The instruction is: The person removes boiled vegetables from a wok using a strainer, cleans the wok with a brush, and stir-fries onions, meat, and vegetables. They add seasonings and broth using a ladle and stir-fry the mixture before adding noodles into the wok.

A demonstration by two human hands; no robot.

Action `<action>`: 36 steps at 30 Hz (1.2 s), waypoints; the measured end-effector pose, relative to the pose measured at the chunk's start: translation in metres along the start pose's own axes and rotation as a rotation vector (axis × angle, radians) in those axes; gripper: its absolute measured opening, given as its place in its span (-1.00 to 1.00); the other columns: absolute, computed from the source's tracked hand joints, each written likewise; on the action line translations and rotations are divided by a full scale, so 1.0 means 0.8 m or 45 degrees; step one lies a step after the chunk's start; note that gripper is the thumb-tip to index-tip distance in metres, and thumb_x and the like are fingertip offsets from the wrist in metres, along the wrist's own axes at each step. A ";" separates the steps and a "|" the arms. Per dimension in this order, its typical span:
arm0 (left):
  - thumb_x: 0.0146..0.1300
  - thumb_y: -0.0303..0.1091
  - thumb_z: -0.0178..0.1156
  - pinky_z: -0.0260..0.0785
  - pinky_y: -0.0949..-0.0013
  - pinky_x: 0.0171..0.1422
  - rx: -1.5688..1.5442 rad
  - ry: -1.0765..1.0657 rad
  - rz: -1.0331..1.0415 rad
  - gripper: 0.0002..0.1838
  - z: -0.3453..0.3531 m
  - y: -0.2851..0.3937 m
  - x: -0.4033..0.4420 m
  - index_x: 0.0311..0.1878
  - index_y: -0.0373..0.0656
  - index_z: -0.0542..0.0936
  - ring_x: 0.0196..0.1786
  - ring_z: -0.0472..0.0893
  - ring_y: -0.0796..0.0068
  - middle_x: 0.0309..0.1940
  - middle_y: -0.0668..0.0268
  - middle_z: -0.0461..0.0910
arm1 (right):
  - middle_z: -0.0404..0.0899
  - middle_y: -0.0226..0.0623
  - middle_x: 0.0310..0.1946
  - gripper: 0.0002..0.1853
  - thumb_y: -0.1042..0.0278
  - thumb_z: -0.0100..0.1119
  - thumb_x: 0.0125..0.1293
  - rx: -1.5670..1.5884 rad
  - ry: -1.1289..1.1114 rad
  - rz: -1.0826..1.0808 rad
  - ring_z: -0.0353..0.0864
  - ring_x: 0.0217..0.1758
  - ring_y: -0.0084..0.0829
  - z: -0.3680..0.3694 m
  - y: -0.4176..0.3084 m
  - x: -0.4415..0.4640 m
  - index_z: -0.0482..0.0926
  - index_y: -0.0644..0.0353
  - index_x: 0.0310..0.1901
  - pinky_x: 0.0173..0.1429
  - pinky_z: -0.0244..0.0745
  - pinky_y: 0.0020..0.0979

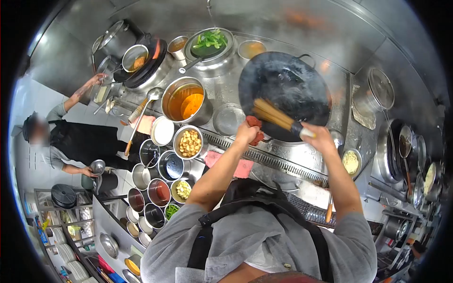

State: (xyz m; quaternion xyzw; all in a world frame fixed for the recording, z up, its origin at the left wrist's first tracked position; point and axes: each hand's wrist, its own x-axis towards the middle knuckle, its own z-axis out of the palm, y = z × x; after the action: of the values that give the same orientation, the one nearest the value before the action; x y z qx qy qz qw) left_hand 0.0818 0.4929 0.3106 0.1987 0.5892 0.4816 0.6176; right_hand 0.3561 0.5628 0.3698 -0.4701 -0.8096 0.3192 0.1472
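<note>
A large black wok (297, 80) with a wet, steaming inside sits on the steel range. My left hand (247, 132) is closed on a red cloth (255, 123) at the wok's near left edge. In my right hand (320, 137) is the dark-banded handle of a bamboo brush (272, 113), its bristles over the near left part of the wok. Left of the wok stands a shallow steel bowl (229, 119). A ladle's round head (337, 137) lies just right of my right hand.
A pot of orange liquid (175, 108), a bowl of cubed food (189, 143) and several ingredient pots stand left. Green leaves (210, 39) lie in a strainer behind. At far left a co-worker (80, 141) holds a pan and a ladle. Pans (394, 155) stand right.
</note>
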 end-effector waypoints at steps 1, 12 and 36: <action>0.04 -0.59 -0.02 -0.05 0.43 -0.74 0.056 0.050 0.042 -0.67 -0.003 0.009 -0.017 -0.10 -0.08 0.42 -0.72 0.28 0.59 -0.65 0.41 0.29 | 0.61 0.07 -0.10 -0.45 0.26 0.36 -0.03 0.056 -0.057 0.073 0.60 0.02 -0.04 -0.020 0.011 -0.036 0.59 0.01 0.11 0.18 0.45 -0.26; 0.01 -0.52 0.09 0.46 0.34 -0.39 0.820 0.488 0.611 -0.73 -0.019 0.059 -0.056 -0.19 -0.38 0.57 -0.47 0.63 0.38 -0.45 0.19 0.62 | 0.66 -0.06 -0.06 -0.49 0.29 0.37 0.05 0.194 0.447 0.324 0.65 0.00 -0.30 -0.066 0.066 -0.192 0.59 0.09 0.11 0.15 0.43 -0.42; 0.03 -0.56 0.06 0.35 0.40 -0.63 0.375 0.462 0.741 -0.74 0.016 0.001 -0.061 -0.15 -0.31 0.46 -0.62 0.54 0.48 -0.54 0.23 0.56 | 0.64 0.09 -0.16 -0.44 0.35 0.28 0.12 0.106 0.496 0.395 0.67 -0.12 -0.17 -0.084 0.205 -0.110 0.47 0.11 0.22 0.01 0.49 -0.24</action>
State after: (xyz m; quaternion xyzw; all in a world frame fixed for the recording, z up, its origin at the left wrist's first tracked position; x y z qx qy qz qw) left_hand 0.1005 0.4571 0.3405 0.3557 0.6710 0.5745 0.3052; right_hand 0.5469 0.5710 0.3188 -0.6349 -0.6703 0.2743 0.2690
